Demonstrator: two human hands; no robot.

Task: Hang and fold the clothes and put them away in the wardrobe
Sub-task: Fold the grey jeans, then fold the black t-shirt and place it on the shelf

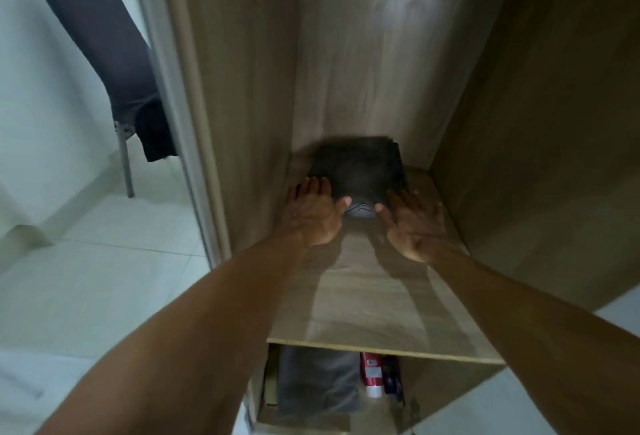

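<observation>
So I'm at the putting-away bit now. Both arms are stretched into the wardrobe (pixel 346 53) and the folded dark garment (pixel 358 168) is sitting flat on the wooden shelf (pixel 374 296), pushed toward the back wall, a bit left of centre. My left hand (pixel 313 214) is open, fingers spread, with the fingertips touching the garment's near-left edge. My right hand (pixel 414 223) is open too, palm down, at the near-right corner — the thumb is right by the front edge. Neither grip actually has hold of anything; they just flank the stack. It's blurry, so I can't tell how many pieces are in that pile.

Looks to me like the placing is basically done. Next move, I'd say, is a light squaring nudge if it needs one, then pull both hands straight back without dragging the fold open.

There's still a dark cloth (pixel 154 133) draped over the chair (pixel 100 53) out to the left — probably the next item. Below the shelf sits a grey folded thing (pixel 317 382) and a red bottle (pixel 371 374).
</observation>
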